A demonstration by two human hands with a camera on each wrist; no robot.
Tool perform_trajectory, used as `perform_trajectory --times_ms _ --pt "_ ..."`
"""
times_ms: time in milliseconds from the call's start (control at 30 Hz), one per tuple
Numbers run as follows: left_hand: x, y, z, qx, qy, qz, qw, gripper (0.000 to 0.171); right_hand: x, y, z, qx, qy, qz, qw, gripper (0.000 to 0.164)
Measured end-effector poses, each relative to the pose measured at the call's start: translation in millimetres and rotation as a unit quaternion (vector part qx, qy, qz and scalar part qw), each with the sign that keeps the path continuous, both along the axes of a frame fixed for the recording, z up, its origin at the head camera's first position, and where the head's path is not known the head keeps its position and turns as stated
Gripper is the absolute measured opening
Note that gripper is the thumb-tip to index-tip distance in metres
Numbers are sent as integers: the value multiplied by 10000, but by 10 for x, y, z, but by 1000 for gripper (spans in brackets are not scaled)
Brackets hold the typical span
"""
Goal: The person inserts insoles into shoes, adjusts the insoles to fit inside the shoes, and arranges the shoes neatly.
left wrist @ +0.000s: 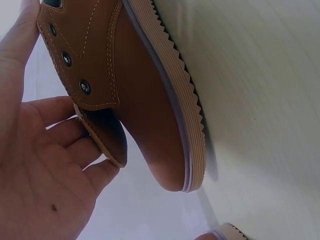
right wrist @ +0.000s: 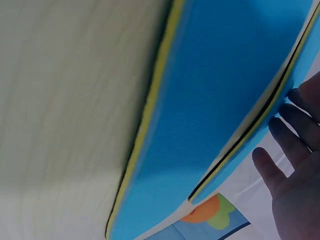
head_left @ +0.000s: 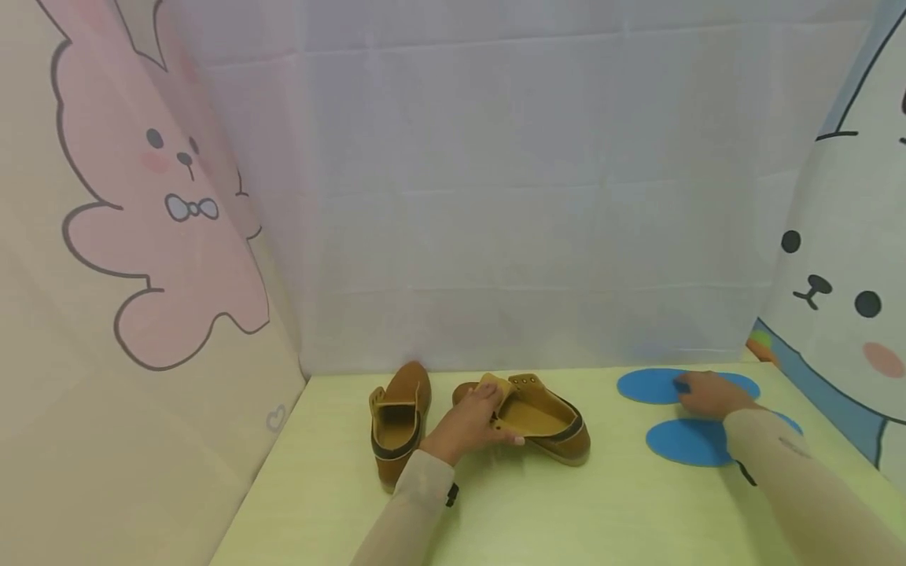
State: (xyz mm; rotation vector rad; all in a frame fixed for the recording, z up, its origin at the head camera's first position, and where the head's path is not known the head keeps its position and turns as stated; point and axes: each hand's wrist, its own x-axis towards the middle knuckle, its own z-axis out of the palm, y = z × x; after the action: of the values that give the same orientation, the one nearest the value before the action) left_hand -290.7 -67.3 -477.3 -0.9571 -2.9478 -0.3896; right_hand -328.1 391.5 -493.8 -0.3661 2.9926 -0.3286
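My left hand [head_left: 463, 428] grips a brown lace-less shoe [head_left: 576, 440] at its opening. In the left wrist view, the fingers [left wrist: 75, 150] are on the shoe's tongue [left wrist: 107, 132], which stands forward, and the thumb lies along the eyelet flap [left wrist: 75, 65]. This shoe's toe points left and away. A matching shoe [head_left: 406, 389] stands to its left, toe toward the back. My right hand [head_left: 715, 395] is over the far blue insole [head_left: 647, 387], fingers loose, fingertips near its edge in the right wrist view. A second blue insole [head_left: 683, 442] with a yellow edge lies nearer.
The pale wood-look tabletop [head_left: 566, 519] carries all of these. White cloth [head_left: 453, 236] hangs behind it. Printed cloth with a pink rabbit [head_left: 163, 196] is on the left, and another with a white animal [head_left: 842, 259] on the right.
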Motion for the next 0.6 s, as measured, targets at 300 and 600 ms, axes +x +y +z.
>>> perform_trajectory --times_ms 300,600 --pt "7 9 23 -23 17 86 10000 97 37 -188 47 -254 90 140 9995 43" --pt "42 19 34 123 -265 128 9995 102 0 -369 -10 -133 494 648 9966 37"
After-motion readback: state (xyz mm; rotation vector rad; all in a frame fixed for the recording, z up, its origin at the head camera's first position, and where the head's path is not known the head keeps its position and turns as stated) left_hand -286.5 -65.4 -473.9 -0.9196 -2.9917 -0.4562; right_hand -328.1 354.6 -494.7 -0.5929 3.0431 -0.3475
